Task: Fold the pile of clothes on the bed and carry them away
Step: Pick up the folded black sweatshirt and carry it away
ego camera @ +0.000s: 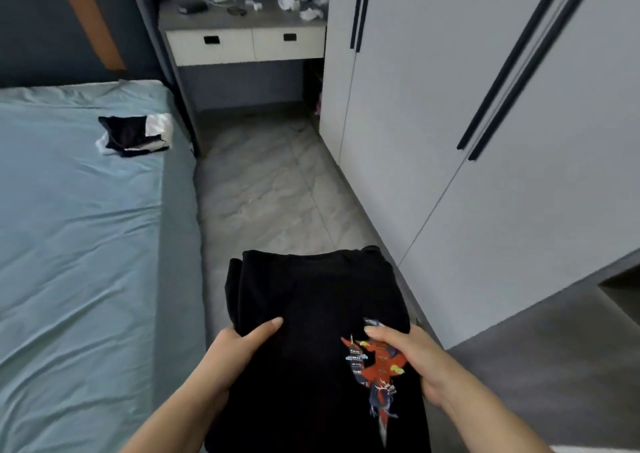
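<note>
Both hands grip a folded black cloth stack [311, 314] with a red print. Left hand [239, 345] pinches its left edge; right hand [412, 359] pinches its right edge, thumbs on top.

1. The folded clothes [311, 314] are black; the top piece bears a red, blue, yellow and white print [377, 366].
2. The bed sheet [79, 245] is plain pale teal.
3. The garment [133, 136] on it is black and white.
4. The floor tiles [263, 193] are grey with pale marbling.
5. The wardrobe [433, 106] is off-white with dark navy handle strips [360, 9].
6. The desk [221, 20] is grey-topped, with white drawers [211, 51].
7. The wall [34, 20] is dark blue-grey with an orange-brown band [90, 20].
</note>
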The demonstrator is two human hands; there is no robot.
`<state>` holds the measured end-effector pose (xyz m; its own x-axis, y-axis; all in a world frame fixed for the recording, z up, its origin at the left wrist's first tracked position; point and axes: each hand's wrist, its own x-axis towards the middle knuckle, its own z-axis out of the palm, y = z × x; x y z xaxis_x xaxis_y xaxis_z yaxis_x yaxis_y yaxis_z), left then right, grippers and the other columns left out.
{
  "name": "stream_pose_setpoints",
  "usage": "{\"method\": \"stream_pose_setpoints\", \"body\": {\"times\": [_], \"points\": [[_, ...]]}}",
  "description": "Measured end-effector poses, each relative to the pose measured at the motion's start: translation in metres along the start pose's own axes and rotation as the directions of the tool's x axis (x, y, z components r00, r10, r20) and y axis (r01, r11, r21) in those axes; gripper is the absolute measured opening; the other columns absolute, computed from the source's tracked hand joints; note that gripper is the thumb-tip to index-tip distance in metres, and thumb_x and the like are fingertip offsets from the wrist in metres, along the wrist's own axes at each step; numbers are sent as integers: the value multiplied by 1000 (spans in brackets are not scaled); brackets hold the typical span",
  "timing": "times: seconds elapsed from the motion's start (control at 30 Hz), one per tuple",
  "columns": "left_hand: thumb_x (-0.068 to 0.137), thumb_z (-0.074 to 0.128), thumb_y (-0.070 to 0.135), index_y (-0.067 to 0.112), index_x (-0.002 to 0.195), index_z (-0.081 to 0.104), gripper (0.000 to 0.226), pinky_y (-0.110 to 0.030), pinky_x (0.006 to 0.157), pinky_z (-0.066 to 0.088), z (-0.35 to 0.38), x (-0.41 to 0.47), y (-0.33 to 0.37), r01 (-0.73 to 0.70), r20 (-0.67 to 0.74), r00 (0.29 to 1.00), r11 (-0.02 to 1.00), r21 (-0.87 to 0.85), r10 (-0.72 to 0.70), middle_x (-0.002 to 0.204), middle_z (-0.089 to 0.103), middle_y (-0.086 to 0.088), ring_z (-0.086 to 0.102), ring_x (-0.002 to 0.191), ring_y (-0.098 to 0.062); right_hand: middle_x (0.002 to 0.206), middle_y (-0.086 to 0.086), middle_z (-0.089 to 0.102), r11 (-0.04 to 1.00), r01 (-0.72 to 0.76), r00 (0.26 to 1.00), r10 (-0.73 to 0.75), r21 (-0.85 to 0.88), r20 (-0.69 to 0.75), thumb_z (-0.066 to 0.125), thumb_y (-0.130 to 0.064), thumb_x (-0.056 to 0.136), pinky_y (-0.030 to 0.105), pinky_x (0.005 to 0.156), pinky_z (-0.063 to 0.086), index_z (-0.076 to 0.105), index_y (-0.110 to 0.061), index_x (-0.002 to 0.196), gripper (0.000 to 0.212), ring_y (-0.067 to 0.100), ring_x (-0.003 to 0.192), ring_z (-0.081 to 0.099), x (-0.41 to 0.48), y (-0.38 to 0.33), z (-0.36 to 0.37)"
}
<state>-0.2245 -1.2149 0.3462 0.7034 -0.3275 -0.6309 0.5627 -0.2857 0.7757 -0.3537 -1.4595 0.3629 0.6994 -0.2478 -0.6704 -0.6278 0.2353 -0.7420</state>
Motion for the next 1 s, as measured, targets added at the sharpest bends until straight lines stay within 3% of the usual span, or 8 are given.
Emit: {"method": "stream_pose_setpoints", "body": {"times": [0.07, 0.23, 0.4, 0.5, 0.57, 0.8, 0.93, 1.0], "points": [[75, 79, 42, 14, 106, 69, 43, -20, 55, 56, 7, 22, 19, 7, -37, 999, 998, -64, -9, 86, 77, 0, 75, 77, -16, 95, 15, 75, 999, -4, 998, 6, -46, 55, 83, -40, 64, 40, 90, 54, 73, -10, 100, 48, 29, 90, 73, 35, -33, -12], [76, 78, 42, 17, 110, 68, 43, -24, 62, 58, 19, 66, 62, -9, -144, 989, 982, -190, -19, 91, 77, 0, 75, 82, -18, 96, 13, 75, 982, -10, 981, 46, -188, 188, 80, -41, 71, 46, 100, 49, 73, -10, 102, 45, 27, 93, 72, 116, -108, -30], [76, 79, 41, 16, 107, 69, 41, -25, 58, 58, 13, 109, 95, -2, -228, 971, 953, -304, -71, 91, 77, -3, 75, 81, -21, 96, 16, 75, 968, -13, 957, 84, -249, 277, 83, -40, 66, 34, 79, 57, 66, -3, 110, 60, 29, 89, 73, 193, -168, -22], [75, 79, 41, 17, 107, 70, 41, -28, 65, 58, -2, 143, 116, -17, -275, 958, 936, -350, -85, 93, 77, -3, 75, 83, -22, 93, 17, 75, 968, 2, 940, 84, -251, 332, 82, -37, 67, 28, 65, 57, 71, -3, 100, 48, 29, 86, 73, 238, -201, -7], [75, 79, 41, 16, 108, 70, 42, -31, 71, 58, -17, 171, 132, -21, -289, 953, 928, -372, -94, 94, 77, -5, 75, 85, -23, 93, 18, 75, 967, 0, 935, 90, -256, 343, 82, -35, 69, 27, 63, 57, 71, -3, 98, 44, 30, 85, 73, 269, -225, 7], [78, 78, 39, 15, 111, 69, 42, -32, 73, 58, -95, 277, 215, -51, -295, 953, 923, -381, -69, 97, 77, -5, 74, 88, -23, 98, 20, 73, 957, -33, 930, 135, -287, 342, 82, -36, 69, 38, 85, 56, 70, 0, 105, 52, 33, 92, 72, 380, -317, 71], [77, 78, 40, 16, 110, 69, 42, -28, 69, 58, -136, 331, 270, -51, -269, 962, 929, -367, -53, 97, 77, -2, 74, 88, -20, 93, 19, 74, 953, -59, 934, 158, -298, 320, 84, -40, 63, 30, 69, 56, 70, 1, 101, 58, 30, 86, 73, 432, -374, 101], [76, 79, 41, 16, 111, 69, 44, -27, 69, 58, -155, 356, 295, -48, -262, 964, 934, -354, -50, 98, 77, -2, 74, 89, -19, 90, 18, 75, 954, -52, 934, 151, -296, 324, 85, -41, 61, 29, 68, 54, 70, -1, 96, 55, 28, 84, 74, 456, -400, 115]]}}
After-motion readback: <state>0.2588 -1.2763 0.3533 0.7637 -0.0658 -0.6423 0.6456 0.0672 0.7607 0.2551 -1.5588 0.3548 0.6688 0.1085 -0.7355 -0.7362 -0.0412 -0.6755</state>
